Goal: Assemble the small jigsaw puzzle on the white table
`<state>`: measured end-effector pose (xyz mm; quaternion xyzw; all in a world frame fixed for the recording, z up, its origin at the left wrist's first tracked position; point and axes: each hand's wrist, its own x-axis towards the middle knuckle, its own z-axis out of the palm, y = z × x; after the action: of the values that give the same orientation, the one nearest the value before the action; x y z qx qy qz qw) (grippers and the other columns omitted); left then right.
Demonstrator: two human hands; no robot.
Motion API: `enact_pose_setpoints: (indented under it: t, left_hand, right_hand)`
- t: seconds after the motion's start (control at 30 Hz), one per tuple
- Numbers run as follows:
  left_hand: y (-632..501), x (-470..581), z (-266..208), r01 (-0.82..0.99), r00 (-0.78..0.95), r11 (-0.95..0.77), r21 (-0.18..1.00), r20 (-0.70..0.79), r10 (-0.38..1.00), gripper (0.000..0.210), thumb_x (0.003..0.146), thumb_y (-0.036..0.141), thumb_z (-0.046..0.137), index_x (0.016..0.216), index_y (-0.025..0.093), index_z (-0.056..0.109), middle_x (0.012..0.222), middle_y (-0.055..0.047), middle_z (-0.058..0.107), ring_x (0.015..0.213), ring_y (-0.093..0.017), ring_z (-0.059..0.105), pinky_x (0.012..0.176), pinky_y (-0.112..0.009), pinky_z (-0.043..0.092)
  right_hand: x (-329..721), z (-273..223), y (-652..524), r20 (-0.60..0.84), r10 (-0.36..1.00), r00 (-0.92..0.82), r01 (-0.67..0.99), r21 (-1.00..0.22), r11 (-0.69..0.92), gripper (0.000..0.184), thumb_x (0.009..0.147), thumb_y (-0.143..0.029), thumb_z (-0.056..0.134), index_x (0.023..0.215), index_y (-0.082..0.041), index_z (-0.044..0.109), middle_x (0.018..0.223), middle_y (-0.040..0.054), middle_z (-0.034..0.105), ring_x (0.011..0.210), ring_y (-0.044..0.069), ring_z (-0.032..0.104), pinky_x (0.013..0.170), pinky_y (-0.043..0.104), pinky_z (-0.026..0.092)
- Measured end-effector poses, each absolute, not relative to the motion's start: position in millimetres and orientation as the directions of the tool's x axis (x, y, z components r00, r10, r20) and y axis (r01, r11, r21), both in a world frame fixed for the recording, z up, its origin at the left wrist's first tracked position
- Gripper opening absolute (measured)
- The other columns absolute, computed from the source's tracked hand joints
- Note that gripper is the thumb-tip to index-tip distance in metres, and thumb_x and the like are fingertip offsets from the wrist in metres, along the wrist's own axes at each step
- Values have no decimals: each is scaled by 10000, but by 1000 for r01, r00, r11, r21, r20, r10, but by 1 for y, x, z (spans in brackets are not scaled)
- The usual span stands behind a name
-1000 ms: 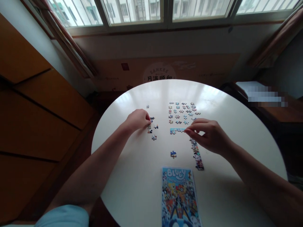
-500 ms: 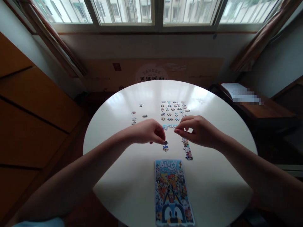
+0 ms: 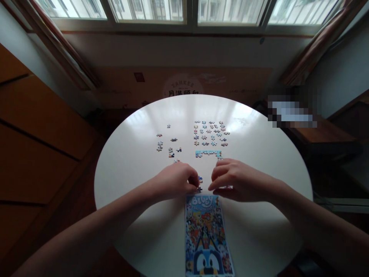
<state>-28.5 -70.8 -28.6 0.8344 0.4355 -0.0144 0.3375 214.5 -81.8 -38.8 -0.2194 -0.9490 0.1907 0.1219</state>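
My left hand is closed in a pinch on a small dark jigsaw piece, low over the table just above the picture sheet. Right beside its fingertips lies a blue-and-yellow jigsaw piece. My right hand is curved over the right side of the puzzle, its thumb and forefinger slightly apart with nothing visible between them. It covers most of a joined strip of pieces. Beyond both hands lies the joined light-blue top edge, its right corner turning down towards my right hand.
A colourful Bluey picture sheet lies at the near side of the round white table. Loose jigsaw pieces stand in rows at the back; several others are scattered left. A wooden desk stands at the right.
Both hands have come nearer to me, towards the picture sheet, the left still pinching a piece. The top edge and several loose pieces at the left are now uncovered; the right-hand strip is mostly covered.
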Motion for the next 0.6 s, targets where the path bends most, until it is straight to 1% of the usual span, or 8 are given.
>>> enact_pose_setpoints:
  t: [0.07, 0.13, 0.27, 0.37, 0.43, 0.5, 0.6]
  left_hand:
    - [-72, -28, -30, 748, 609, -390, 537, -320, 725, 140, 763, 213, 707, 848, 257, 808, 890, -4, 797, 804, -180, 694, 680, -271, 478]
    - [-74, -27, -31, 756, 603, -392, 525, -323, 730, 136, 767, 222, 707, 855, 252, 806, 888, -6, 794, 795, -182, 689, 667, -274, 471]
    - [-77, -25, -35, 754, 605, -393, 527, -322, 728, 133, 759, 197, 699, 831, 243, 800, 866, -6, 784, 768, -179, 675, 649, -278, 462]
    - [-77, -28, -34, 742, 605, -413, 529, -261, 752, 141, 776, 189, 689, 838, 245, 803, 898, -10, 784, 807, -185, 671, 705, -297, 481]
    - [-77, -32, -32, 740, 596, -429, 519, -208, 776, 134, 813, 210, 687, 854, 249, 808, 916, -14, 784, 841, -190, 671, 762, -317, 488]
    - [-77, -35, -27, 758, 572, -430, 491, -182, 800, 129, 845, 238, 688, 872, 253, 813, 926, -20, 782, 858, -195, 671, 777, -326, 487]
    - [-78, -39, -22, 800, 537, -417, 432, -205, 818, 127, 856, 253, 699, 898, 256, 818, 938, -24, 778, 872, -203, 674, 760, -327, 485]
  right_hand:
    - [211, -39, -98, 113, 432, -895, 365, -371, 854, 163, 967, -304, 660, 1104, -292, 747, 992, 12, 731, 899, 166, 601, 817, 343, 410]
    - [208, -43, -114, 103, 403, -910, 350, -334, 875, 169, 966, -334, 654, 1108, -297, 738, 1011, 14, 726, 906, 186, 584, 820, 363, 394]
    - [208, -53, -135, 100, 399, -912, 347, -332, 877, 164, 978, -354, 627, 1097, -297, 725, 1018, 6, 719, 871, 186, 561, 820, 374, 392]
    - [212, -49, -132, 138, 406, -903, 345, -329, 879, 178, 983, -336, 627, 1124, -286, 724, 1047, 19, 727, 893, 188, 580, 830, 376, 408]
    - [212, -43, -120, 179, 449, -875, 376, -333, 865, 184, 996, -289, 608, 1130, -267, 731, 1049, 34, 735, 916, 185, 607, 831, 369, 429]
    - [208, -38, -102, 210, 519, -829, 432, -349, 831, 186, 1005, -244, 587, 1091, -254, 752, 1008, 38, 744, 896, 173, 632, 819, 357, 454]
    - [196, -37, -77, 185, 587, -788, 496, -373, 784, 162, 965, -200, 640, 1034, -247, 779, 967, 32, 756, 864, 169, 656, 799, 349, 483]
